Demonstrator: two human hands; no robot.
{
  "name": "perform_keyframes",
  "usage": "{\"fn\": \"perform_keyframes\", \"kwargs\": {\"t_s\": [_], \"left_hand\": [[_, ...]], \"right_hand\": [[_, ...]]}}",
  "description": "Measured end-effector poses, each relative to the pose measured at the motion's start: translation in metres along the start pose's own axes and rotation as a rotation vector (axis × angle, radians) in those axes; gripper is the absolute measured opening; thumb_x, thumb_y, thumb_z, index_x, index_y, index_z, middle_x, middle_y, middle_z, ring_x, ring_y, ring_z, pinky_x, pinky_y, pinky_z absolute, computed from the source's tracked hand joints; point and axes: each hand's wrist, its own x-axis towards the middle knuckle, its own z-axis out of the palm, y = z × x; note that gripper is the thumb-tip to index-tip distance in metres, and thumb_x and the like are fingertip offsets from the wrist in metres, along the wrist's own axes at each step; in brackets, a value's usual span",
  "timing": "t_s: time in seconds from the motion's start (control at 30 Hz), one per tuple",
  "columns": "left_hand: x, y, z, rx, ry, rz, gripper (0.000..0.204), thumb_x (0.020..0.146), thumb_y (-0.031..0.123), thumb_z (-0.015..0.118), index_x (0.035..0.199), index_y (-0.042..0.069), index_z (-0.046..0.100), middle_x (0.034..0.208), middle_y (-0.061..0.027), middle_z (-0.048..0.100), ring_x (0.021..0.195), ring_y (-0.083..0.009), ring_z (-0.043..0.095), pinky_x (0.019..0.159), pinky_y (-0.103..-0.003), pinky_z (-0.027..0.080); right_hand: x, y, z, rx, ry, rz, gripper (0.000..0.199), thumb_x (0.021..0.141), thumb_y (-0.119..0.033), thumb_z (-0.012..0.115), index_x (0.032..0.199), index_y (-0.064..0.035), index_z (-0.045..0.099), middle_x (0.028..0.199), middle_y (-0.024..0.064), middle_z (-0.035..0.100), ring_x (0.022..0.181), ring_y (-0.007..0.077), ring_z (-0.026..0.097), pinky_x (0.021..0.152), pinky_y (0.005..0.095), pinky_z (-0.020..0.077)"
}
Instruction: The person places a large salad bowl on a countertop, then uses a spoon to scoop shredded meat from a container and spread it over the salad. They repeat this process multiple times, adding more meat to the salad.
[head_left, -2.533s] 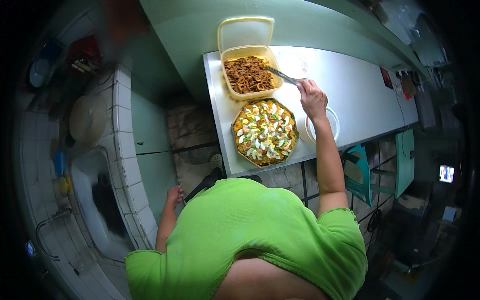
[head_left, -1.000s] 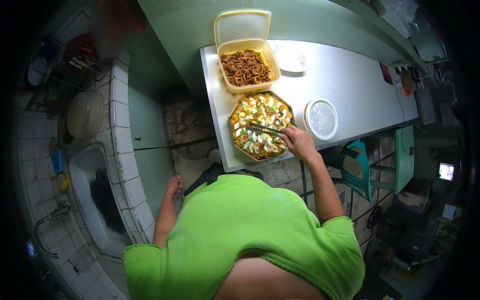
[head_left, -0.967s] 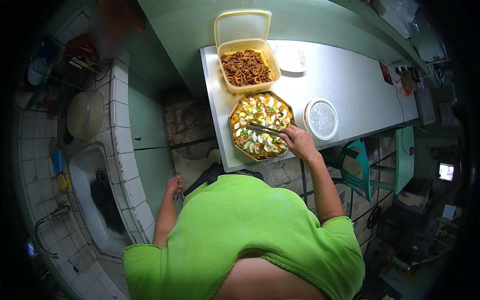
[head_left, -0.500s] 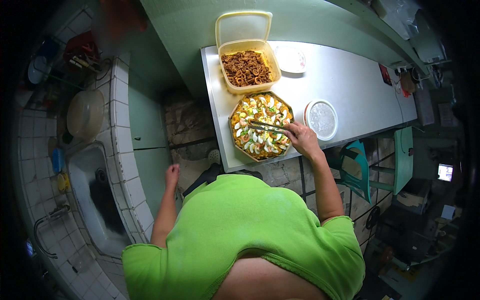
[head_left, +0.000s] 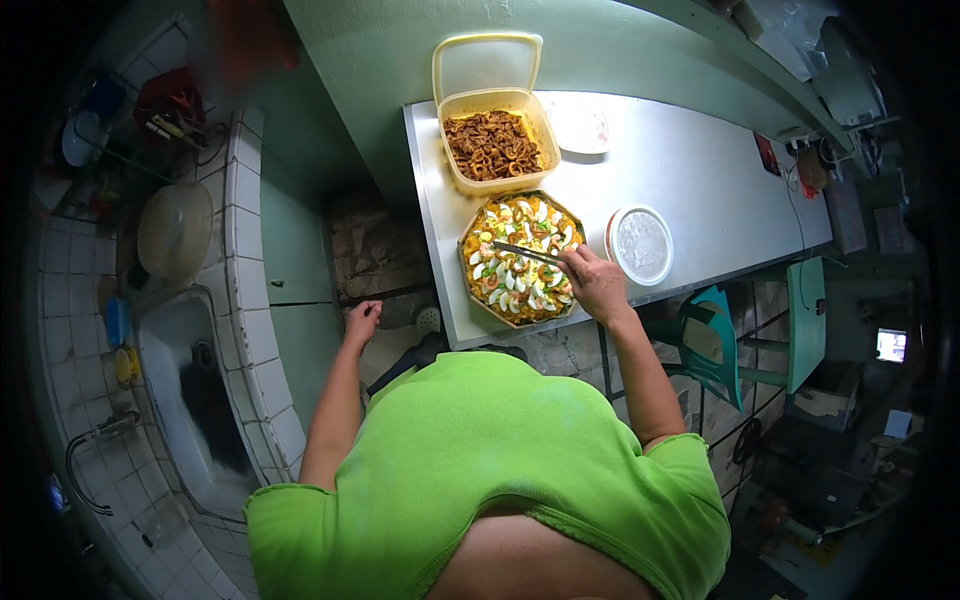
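My right hand (head_left: 597, 283) is wrapped round dark tongs (head_left: 522, 251), whose tips reach over the food in an octagonal tray (head_left: 466, 290). The tray stands near the table's front left corner. Its noodle dish (head_left: 520, 285) is topped with egg slices, shrimp, brown rings and green bits. Whether the tips grip a piece is too small to tell. Behind the tray, a yellowish plastic tub (head_left: 550, 150) with its lid (head_left: 488, 65) raised against the wall contains brown squid-like rings (head_left: 490, 142). Off the table's left side, my left hand (head_left: 362, 322) hangs with curled fingers and nothing visible in it.
On the white table (head_left: 690, 160) are a round tub with a pale lid (head_left: 641, 245) right of my right hand and a whitish plate (head_left: 580, 128) beside the squid tub. A green chair (head_left: 712, 340) stands at the front right. Tiled counter and sink (head_left: 190, 400) lie left.
My right hand and the tongs have shifted slightly left. My left hand has moved a little up and to the right, its fingers still curled.
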Motion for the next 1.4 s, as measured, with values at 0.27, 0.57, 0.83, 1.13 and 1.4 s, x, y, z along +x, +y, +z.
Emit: {"fn": "perform_keyframes", "kwargs": {"t_s": [0.27, 0.57, 0.83, 1.13, 1.4], "left_hand": [[-0.056, -0.092, -0.015, -0.060, -0.075, -0.465, 0.026, 0.094, 0.027, 0.059, 0.112, 0.009, 0.066, 0.091, -0.0020, 0.066, 0.075, -0.0141, 0.062, 0.057, -0.031, 0.047], [-0.084, -0.118, -0.021, -0.049, -0.085, -0.615, 0.028, 0.095, 0.033, 0.054, 0.115, 0.015, 0.061, 0.091, 0.0017, 0.062, 0.071, -0.0132, 0.056, 0.060, -0.032, 0.044], [-0.059, -0.079, -0.018, -0.111, -0.046, -0.526, 0.031, 0.094, 0.036, 0.055, 0.117, 0.016, 0.062, 0.097, 0.0017, 0.065, 0.073, -0.0127, 0.060, 0.061, -0.032, 0.045], [-0.069, -0.082, -0.023, -0.116, -0.043, -0.556, 0.030, 0.096, 0.033, 0.053, 0.118, 0.014, 0.061, 0.097, 0.0010, 0.065, 0.070, -0.0130, 0.061, 0.057, -0.031, 0.045], [-0.095, -0.111, -0.029, -0.103, -0.063, -0.616, 0.029, 0.095, 0.032, 0.053, 0.115, 0.013, 0.061, 0.094, 0.0014, 0.063, 0.068, -0.0128, 0.059, 0.058, -0.031, 0.045]], "right_hand": [[0.011, 0.001, 0.019, -0.048, 0.066, -0.133, 0.011, 0.086, -0.019, 0.064, 0.092, -0.0101, 0.062, 0.084, 0.0079, 0.061, 0.067, 0.0291, 0.064, 0.058, 0.0396, 0.0508], [0.002, 0.005, -0.003, 0.139, 0.077, 0.027, 0.012, 0.090, -0.023, 0.061, 0.093, -0.0120, 0.066, 0.084, 0.0074, 0.063, 0.069, 0.0304, 0.064, 0.061, 0.0405, 0.0501], [-0.002, 0.009, 0.007, 0.276, 0.048, 0.171, 0.014, 0.090, -0.022, 0.061, 0.094, -0.0107, 0.068, 0.085, 0.0081, 0.064, 0.076, 0.0298, 0.064, 0.067, 0.0399, 0.0487], [-0.002, 0.015, 0.006, 0.323, -0.043, 0.269, 0.017, 0.091, -0.022, 0.061, 0.096, -0.0088, 0.070, 0.085, 0.0107, 0.064, 0.076, 0.0307, 0.062, 0.068, 0.0404, 0.0463], [-0.006, 0.012, -0.011, 0.301, 0.047, 0.268, 0.019, 0.091, -0.024, 0.060, 0.094, -0.0091, 0.070, 0.087, 0.0110, 0.066, 0.079, 0.0326, 0.064, 0.070, 0.0419, 0.0491]]}}
